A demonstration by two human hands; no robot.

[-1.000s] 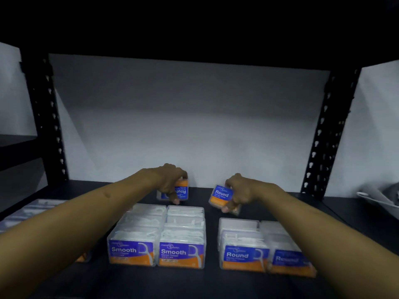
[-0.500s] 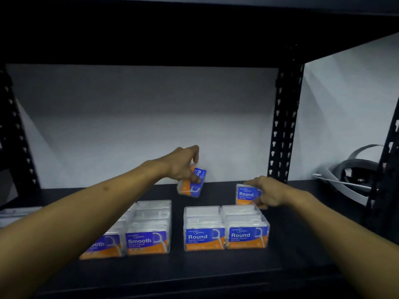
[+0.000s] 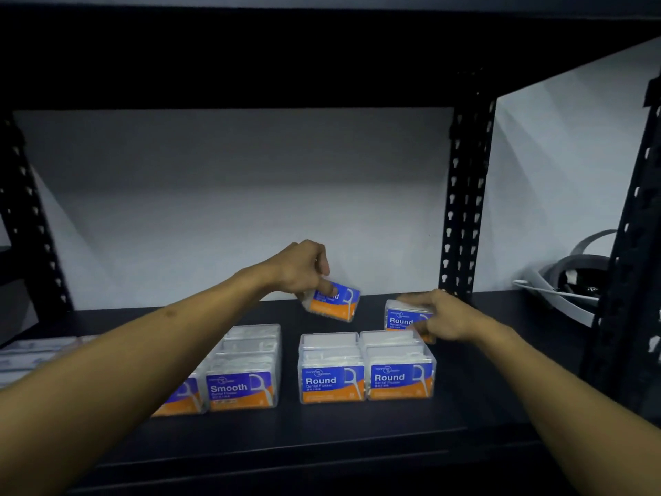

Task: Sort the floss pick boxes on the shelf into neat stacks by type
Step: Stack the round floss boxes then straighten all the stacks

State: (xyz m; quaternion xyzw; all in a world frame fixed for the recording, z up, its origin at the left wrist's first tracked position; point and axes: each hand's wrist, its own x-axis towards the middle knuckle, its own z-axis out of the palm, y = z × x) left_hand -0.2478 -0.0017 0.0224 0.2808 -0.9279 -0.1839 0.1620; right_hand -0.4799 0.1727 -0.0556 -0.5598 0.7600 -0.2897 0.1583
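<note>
The left hand pinches a floss pick box between thumb and curled fingers, holding it in the air above the shelf, behind the front Round stack. That box is tilted: its long axis slopes down to the right, and its blue and orange label faces the camera, partly covered by the thumb.

The right hand curls its fingers and thumb round a second Round box, which sits behind the right-hand Round stack and close to it. This box stands level, long axis across the shelf, label towards the camera. Whether it rests on the shelf or is just lifted cannot be told.

The two Round stacks stand side by side, touching, labels facing front. Left of the front Round stack, with a gap between, stand the Smooth boxes, also labels front; the nearer arm hides part of them. Far left of these lie more boxes, blurred. Right of the Round stacks, beyond the black upright, lies a white and grey headset.
</note>
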